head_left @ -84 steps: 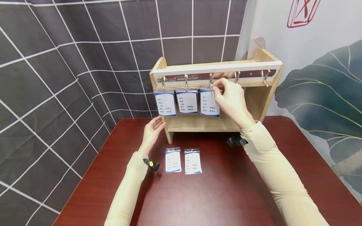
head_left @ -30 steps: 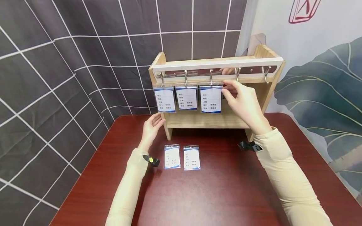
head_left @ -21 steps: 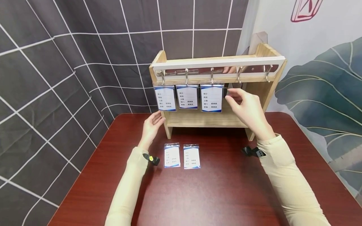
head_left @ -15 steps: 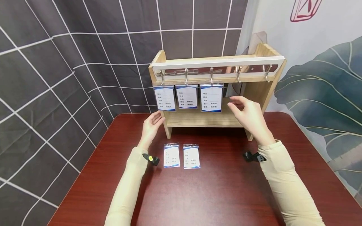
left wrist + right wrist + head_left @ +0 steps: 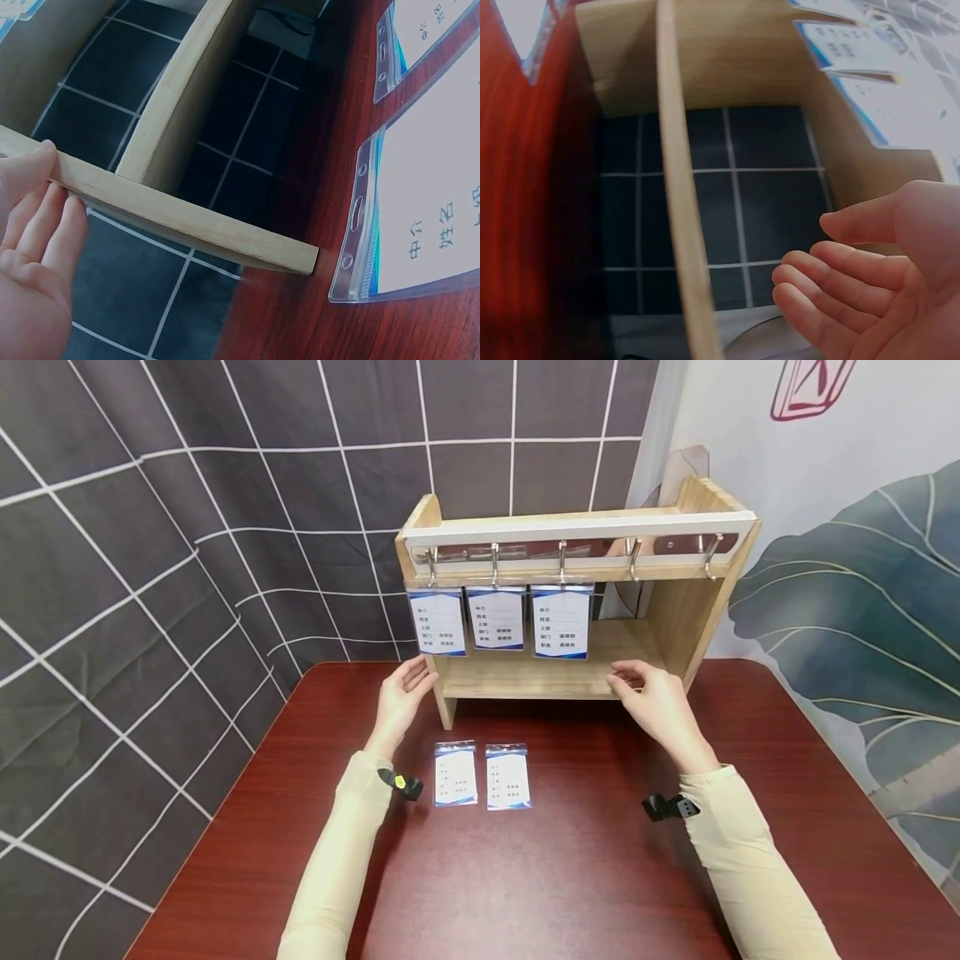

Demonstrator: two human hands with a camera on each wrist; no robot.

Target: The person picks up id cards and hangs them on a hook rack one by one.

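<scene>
Three clear-sleeved name badges, among them the rightmost badge [image 5: 561, 620], hang from hooks on the front of a wooden rack [image 5: 540, 687]. On the table, two more badges lie side by side, a left one [image 5: 455, 774] and a right one [image 5: 507, 777]. My left hand [image 5: 400, 703] holds the front edge of the rack's left side panel [image 5: 187, 210], thumb on one face and fingers on the other. Holding nothing, my right hand [image 5: 656, 706] hovers before the rack's lower shelf, its fingers [image 5: 840, 285] loosely bent and the thumb apart from them.
The rack's white hook rail [image 5: 581, 532] has several metal hooks; the right hook [image 5: 710, 557] and its left neighbour [image 5: 634, 560] carry nothing. Behind the red-brown table [image 5: 570, 877] hangs a dark grid-patterned cloth [image 5: 315, 568].
My right hand lets go of the rightmost hanging badge, then moves right and down to the shelf's height. That badge now hangs straight on its hook. My left hand stays at the side panel.
</scene>
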